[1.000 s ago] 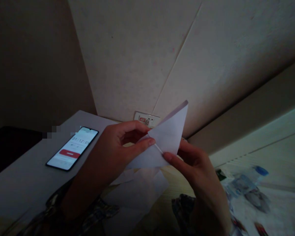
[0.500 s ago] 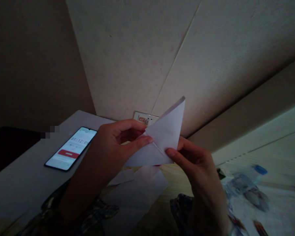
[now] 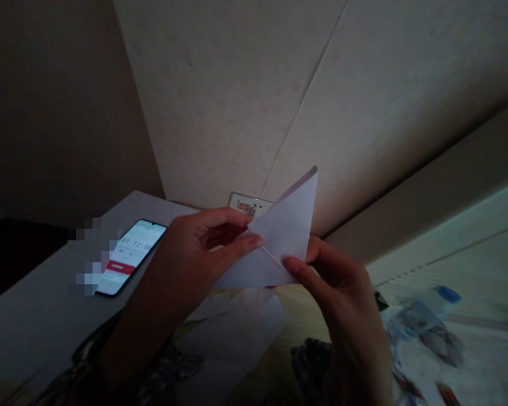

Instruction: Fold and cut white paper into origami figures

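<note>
A folded sheet of white paper [image 3: 288,221] is held up in front of me, one pointed corner standing toward the upper right. A raised fold line runs slantwise across it between my two thumbs. My left hand [image 3: 207,242] pinches its left side, thumb on the near face and fingers behind. On the lower right edge, my right hand [image 3: 334,282] grips the same paper with the thumb in front; its other fingers are partly hidden behind. Below, more white paper sheets [image 3: 237,327] lie on a pale wooden surface [image 3: 298,313].
A lit phone [image 3: 131,254] showing a timer rests on a white surface [image 3: 38,304] at the left. A wall socket [image 3: 247,203] sits behind the paper. At the right lies a clear plastic bottle [image 3: 427,310] with a blue cap, among small items.
The paper and both hands have shifted slightly left. My right thumb has moved a little along the fold, and the paper's tilt has altered slightly. Both hands keep their grip.
</note>
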A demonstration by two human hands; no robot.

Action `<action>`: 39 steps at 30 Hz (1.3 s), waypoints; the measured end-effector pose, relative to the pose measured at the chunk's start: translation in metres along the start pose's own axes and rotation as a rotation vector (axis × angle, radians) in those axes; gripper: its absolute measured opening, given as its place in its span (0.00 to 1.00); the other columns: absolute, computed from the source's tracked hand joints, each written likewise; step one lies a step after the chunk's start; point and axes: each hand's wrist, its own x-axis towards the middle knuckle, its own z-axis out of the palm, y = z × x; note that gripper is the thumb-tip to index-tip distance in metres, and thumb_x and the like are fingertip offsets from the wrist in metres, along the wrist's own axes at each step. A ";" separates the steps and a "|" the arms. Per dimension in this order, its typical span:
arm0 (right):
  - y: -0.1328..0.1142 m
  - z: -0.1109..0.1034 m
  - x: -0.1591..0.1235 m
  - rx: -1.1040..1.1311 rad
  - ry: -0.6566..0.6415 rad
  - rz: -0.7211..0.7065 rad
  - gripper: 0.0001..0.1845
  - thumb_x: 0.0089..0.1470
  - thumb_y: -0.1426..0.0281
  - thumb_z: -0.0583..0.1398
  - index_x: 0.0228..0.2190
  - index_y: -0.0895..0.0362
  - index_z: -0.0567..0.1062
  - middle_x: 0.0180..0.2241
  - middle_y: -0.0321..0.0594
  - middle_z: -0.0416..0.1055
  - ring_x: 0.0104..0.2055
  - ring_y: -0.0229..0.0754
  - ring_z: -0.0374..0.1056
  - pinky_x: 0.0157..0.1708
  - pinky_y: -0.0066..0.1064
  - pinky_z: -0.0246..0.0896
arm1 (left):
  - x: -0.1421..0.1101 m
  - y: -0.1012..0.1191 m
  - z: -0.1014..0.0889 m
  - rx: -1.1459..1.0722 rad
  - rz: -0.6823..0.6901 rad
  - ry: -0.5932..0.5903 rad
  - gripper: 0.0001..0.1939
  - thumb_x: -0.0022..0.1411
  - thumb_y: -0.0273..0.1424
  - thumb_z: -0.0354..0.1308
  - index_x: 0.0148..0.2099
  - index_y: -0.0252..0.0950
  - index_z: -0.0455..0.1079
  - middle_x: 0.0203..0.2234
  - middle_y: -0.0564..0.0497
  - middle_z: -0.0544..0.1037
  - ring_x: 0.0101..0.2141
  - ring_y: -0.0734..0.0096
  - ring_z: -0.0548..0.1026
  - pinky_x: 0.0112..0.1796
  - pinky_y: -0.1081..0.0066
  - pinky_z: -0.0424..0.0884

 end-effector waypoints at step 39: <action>-0.005 -0.004 -0.004 -0.141 0.005 -0.091 0.10 0.50 0.67 0.66 0.20 0.53 0.73 0.25 0.32 0.72 0.32 0.41 0.65 0.34 0.32 0.54 | 0.002 -0.002 0.004 -0.089 0.023 0.049 0.06 0.49 0.23 0.66 0.25 0.40 0.75 0.20 0.63 0.81 0.23 0.79 0.79 0.25 0.85 0.71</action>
